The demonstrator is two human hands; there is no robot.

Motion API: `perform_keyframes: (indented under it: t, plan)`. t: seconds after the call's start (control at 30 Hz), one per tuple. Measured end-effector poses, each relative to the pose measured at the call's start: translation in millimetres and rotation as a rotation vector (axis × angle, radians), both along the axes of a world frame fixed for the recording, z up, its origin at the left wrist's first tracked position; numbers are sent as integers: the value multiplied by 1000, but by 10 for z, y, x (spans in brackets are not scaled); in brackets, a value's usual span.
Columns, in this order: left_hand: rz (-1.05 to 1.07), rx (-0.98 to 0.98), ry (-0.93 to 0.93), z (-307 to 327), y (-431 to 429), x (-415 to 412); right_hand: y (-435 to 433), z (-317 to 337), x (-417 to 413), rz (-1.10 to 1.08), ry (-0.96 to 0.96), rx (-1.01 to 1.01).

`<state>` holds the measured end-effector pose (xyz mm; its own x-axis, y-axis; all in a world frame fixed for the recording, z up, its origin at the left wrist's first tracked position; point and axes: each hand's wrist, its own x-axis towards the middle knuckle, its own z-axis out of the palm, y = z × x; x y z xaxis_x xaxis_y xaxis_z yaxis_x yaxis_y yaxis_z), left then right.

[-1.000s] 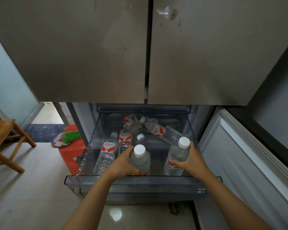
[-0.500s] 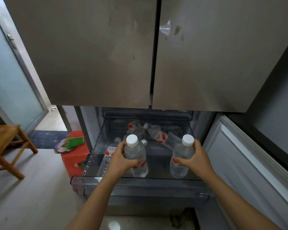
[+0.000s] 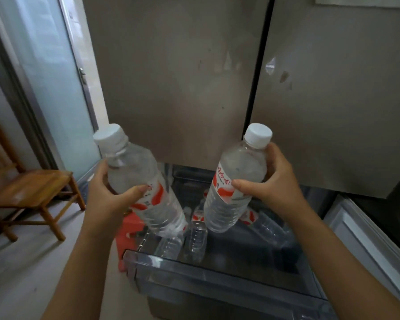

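Looming from ten to two o'clock, the closed fridge doors [image 3: 176, 88] fill the top of the view, and beneath them at six o'clock the clear drawer [image 3: 229, 280] stands pulled out, with spare bottles [image 3: 195, 236] lying loose on its floor. A wooden chair [image 3: 32, 188] sits off at nine o'clock. Centre stage, two water bottles are held above the drawer: the left bottle [image 3: 143, 181] tilts its cap toward eleven o'clock, while the right bottle [image 3: 236, 181] leans toward one. The left hand [image 3: 109, 199] wraps fingers and thumb round its bottle's middle, and the right hand [image 3: 275, 183] clasps its bottle just below the shoulder. The danger is that the bottles look cloudy, perhaps icy or damp, so one could slide through a grip onto the drawer rim. With both hands full, the drawer may get nudged shut and jam on the loose bottles.
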<state>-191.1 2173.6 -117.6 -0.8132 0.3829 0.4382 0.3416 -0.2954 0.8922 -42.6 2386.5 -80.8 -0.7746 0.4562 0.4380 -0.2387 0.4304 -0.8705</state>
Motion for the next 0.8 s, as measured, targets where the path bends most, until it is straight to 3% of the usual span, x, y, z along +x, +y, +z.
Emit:
perform_keyframes:
  t: [0.23, 0.43, 0.63, 0.8]
  plan:
    - [369, 43, -93, 14, -843, 27, -562, 95, -575, 470, -132, 57]
    - [716, -65, -214, -371, -1478, 322, -1234, -343, -1109, 776, -317, 168]
    - [904, -226, -330, -899, -1898, 727, -1676, -948, -1327, 872, -426, 249]
    - [1036, -215, -402, -1206, -2038, 1135, -1868, -1190, -1287, 945, -428, 408]
